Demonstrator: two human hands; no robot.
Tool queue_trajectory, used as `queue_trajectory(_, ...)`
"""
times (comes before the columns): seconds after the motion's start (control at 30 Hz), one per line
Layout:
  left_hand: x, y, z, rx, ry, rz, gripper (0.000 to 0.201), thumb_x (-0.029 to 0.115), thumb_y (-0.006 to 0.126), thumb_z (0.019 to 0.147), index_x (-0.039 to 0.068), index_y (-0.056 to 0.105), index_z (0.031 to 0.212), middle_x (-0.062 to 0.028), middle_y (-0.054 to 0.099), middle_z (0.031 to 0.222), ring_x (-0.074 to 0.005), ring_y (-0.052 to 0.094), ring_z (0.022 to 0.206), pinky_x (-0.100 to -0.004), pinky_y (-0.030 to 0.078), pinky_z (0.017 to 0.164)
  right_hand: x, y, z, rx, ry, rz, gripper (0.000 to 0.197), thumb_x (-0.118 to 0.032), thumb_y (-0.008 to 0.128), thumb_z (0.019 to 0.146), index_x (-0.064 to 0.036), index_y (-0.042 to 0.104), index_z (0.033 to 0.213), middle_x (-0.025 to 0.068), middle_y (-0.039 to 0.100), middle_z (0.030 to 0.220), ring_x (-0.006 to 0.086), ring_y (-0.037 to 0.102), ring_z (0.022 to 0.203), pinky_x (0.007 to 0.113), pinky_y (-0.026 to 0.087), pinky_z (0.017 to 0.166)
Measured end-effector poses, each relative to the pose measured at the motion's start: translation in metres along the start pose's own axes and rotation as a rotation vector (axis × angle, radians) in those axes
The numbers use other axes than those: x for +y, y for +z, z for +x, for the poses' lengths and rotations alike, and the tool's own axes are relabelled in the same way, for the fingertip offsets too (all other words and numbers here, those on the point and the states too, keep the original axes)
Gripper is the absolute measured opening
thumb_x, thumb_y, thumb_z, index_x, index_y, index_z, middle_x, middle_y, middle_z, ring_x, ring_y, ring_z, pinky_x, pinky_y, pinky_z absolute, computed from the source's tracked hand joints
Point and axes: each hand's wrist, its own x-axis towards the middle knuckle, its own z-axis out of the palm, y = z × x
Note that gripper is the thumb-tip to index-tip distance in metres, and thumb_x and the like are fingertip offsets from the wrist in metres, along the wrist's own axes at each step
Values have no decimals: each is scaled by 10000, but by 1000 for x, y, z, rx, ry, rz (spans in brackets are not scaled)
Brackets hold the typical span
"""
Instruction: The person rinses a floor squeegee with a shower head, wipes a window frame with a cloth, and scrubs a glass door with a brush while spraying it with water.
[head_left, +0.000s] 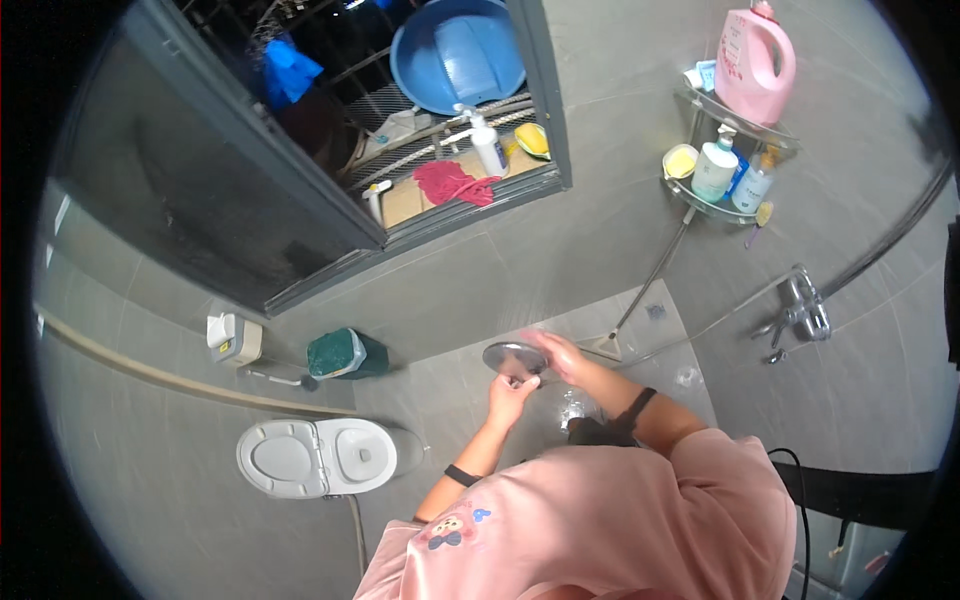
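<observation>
A round, shiny grey disc (507, 352), like a pot lid, is held low over the wet tiles in front of me. My left hand (511, 397) is closed on its near edge, with the thumb showing beside something small and dark. At the disc's right rim is my right hand (560, 358), its fingertips smeared by motion; whether anything is in it cannot be made out. A thin shower hose (715, 325) runs from the wall mixer tap (803, 310) and passes out of sight behind my right forearm. Bright water (571, 408) glints on the floor below my hands.
A white toilet (362, 456) and a green bin (345, 353) stand to the left. A floor squeegee (605, 346) leans against the corner shelf (735, 212) of bottles. Beyond the open window (470, 212) lie a red cloth (452, 184) and a blue basin (458, 55).
</observation>
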Motion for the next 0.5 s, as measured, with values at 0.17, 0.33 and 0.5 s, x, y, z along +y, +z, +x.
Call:
queue_trajectory(0.17, 11, -12, -40, 92, -48, -153, 167, 108, 657, 777, 19, 588, 901, 4, 567, 799, -77, 485, 698, -233, 400, 645, 37, 8, -72, -125, -87, -367, 479, -140, 496, 831, -34, 392, 1286, 99, 467, 1253, 224, 439, 1174, 360, 363, 959)
queue_trajectory(0.33, -20, -29, -79, 181, 4, -291, 152, 117, 621, 812, -13, 592, 885, -27, 599, 805, -83, 535, 700, -228, 431, 662, 99, 67, -102, 86, -431, -1096, 557, -4, 587, 696, -21, 401, 1220, 169, 475, 1171, 305, 480, 1100, 368, 391, 918)
queue_trajectory(0.5, -22, -54, -139, 328, 0, -204, 146, 106, 580, 834, -30, 596, 884, -58, 624, 812, -111, 569, 742, -246, 452, 688, 119, 107, -111, -18, -379, -1102, 497, -38, 558, 692, -17, 425, 1171, 183, 517, 1088, 337, 496, 1053, 390, 405, 902)
